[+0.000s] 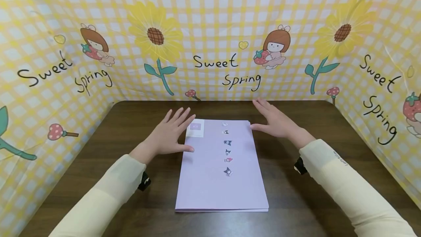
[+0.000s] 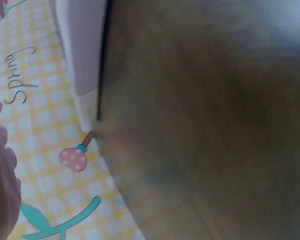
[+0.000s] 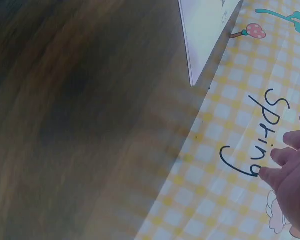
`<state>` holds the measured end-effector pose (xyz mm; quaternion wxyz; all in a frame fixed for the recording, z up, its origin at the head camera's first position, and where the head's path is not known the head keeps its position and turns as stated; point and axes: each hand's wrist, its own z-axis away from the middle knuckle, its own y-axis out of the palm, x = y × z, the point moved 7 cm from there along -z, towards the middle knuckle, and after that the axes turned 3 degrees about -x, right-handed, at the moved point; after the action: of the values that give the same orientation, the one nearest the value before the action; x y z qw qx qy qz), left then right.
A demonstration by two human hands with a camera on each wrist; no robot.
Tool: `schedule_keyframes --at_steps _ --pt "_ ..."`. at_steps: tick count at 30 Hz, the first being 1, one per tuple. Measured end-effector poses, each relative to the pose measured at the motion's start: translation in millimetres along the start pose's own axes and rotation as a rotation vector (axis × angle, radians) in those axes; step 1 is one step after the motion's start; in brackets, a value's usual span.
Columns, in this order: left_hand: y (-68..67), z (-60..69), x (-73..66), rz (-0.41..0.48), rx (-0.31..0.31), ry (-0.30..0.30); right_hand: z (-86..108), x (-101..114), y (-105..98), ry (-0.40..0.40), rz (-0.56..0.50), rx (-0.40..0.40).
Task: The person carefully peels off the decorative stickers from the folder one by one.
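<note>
The folder (image 1: 210,189) lies flat on the table (image 1: 138,218), between the two hands, its long axis running near to far, with the near end looking a little wider from this viewpoint. From the left hand (image 1: 169,134) it lies to the right, and from the right hand (image 1: 276,120) to the left and nearer. The left hand looks the closer of the two: in the head view its thumb crosses the folder's left edge, while the right hand's thumb tip only meets the far right corner. Whether either thumb touches the folder or hangs above it, I cannot tell. Both hands are empty, the left with fingers spread and the right with fingers extended and thumb held apart. Counted out, there is one folder, pale purple, its near edge showing two layers; one white label (image 1: 198,132) with a purple square at its far left corner; and six small stickers (image 1: 228,143) in a single column right of its middle, running from near the far edge to past halfway toward the near one. There are two hands, two cream sleeves (image 1: 98,193), two black wrist pieces (image 1: 144,182), one at each cuff, and one brown table. Behind it hangs a yellow checked cloth (image 1: 210,21), with two large sunflowers (image 1: 155,36) on its far side.
</note>
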<state>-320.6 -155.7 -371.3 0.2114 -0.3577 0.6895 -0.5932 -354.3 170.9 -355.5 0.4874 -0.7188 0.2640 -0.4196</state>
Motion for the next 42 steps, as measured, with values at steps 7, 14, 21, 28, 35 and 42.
schedule_keyframes --at_steps 7,14,21,28,35,42 --pt "13.7 8.8 -14.6 0.058 0.018 0.097 -7.6 8 10 -0.017 -0.114 -0.05" --pt "28.0 11.4 -25.5 0.078 0.019 0.178 -20.0 9 23 0.013 -0.235 -0.071" --pt "42.3 14.1 -29.2 0.147 0.082 0.163 -35.5 6 38 0.043 -0.385 -0.07" --pt "50.2 13.9 -31.6 0.154 0.137 0.141 -49.1 -2 53 0.112 -0.47 -0.048" --pt "54.5 16.4 -31.0 0.129 0.158 0.119 -58.4 -8 69 0.152 -0.523 -0.016" --pt "53.9 17.5 -30.2 0.127 0.177 0.098 -73.6 -8 75 0.148 -0.55 0.008"
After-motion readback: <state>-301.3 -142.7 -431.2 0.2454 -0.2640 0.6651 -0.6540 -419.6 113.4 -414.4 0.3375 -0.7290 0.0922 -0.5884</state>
